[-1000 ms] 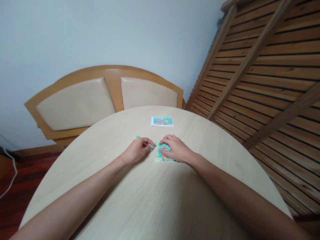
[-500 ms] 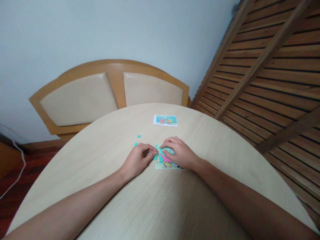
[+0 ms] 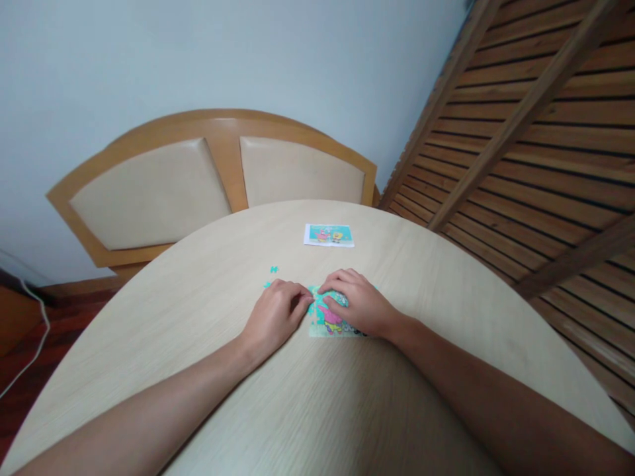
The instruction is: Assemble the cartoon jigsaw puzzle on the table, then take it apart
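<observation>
A partly joined jigsaw puzzle point(image 3: 331, 318) lies on the table, with a pink cartoon figure on a teal ground. At its left edge my left hand point(image 3: 278, 307) is closed, thumb and forefinger pinched on a small teal puzzle piece mostly hidden by the fingertips. My right hand point(image 3: 362, 303) rests over the puzzle's upper right part, thumb apart from the bent fingers, and covers much of the picture. Beyond my left hand lies a loose teal puzzle piece point(image 3: 274, 270). Another loose piece point(image 3: 267, 285) shows just past the knuckles, partly hidden.
A printed picture card point(image 3: 329, 235) with a pink and a yellow figure lies farther back on the round wooden table point(image 3: 208, 317). Behind the table stands a padded chair back point(image 3: 233, 122) against the wall. Slatted wood point(image 3: 536, 132) rises on the right.
My left hand's fingertips have shifted slightly up along the puzzle's left edge, nearer the right hand. My right hand stays on the puzzle. The camera view has moved a little.
</observation>
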The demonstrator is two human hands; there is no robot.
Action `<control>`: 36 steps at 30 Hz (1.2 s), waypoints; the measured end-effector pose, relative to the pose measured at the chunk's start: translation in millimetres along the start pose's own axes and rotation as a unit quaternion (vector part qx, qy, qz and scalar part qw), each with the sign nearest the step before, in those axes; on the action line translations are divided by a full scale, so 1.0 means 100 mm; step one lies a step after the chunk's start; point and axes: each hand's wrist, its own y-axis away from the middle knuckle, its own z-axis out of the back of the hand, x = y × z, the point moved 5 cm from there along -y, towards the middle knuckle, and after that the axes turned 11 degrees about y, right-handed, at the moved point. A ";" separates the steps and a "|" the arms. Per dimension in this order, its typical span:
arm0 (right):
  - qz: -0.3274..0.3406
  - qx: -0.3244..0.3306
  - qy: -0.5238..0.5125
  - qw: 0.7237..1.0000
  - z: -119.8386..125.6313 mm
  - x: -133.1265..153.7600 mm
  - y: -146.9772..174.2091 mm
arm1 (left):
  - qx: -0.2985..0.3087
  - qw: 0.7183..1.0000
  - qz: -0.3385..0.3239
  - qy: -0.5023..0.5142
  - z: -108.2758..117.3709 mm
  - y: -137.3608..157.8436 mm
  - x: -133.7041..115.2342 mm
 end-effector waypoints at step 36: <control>-0.007 0.000 -0.007 1.000 -0.01 0.00 0.00 | 0.063 0.995 -0.083 -0.009 0.01 0.11 -0.03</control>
